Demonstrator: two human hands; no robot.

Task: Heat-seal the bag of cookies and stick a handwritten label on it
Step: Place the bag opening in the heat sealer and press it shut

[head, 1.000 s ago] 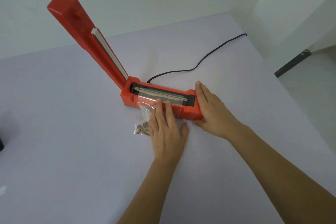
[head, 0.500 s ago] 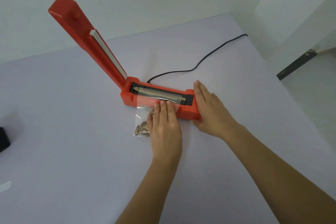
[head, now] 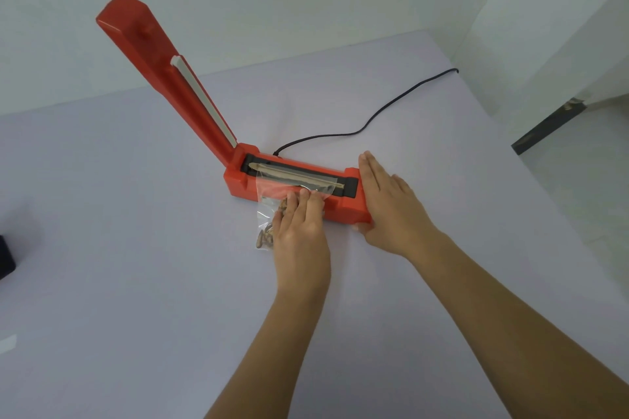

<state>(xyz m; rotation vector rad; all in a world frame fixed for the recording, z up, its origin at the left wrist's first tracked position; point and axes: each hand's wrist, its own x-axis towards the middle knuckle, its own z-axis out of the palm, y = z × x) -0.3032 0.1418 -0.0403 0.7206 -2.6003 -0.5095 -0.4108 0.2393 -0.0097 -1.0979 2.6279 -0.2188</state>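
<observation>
Rising at upper left, the sealer's arm (head: 163, 78) stands open. At centre, the bag (head: 272, 211) lies with its mouth across the sealing strip (head: 299, 177), long axis crossing it; left hand (head: 299, 235), fingers together, presses it flat. Right hand (head: 391, 211), flat, braces the sealer's right end, farther from the arm.
</observation>
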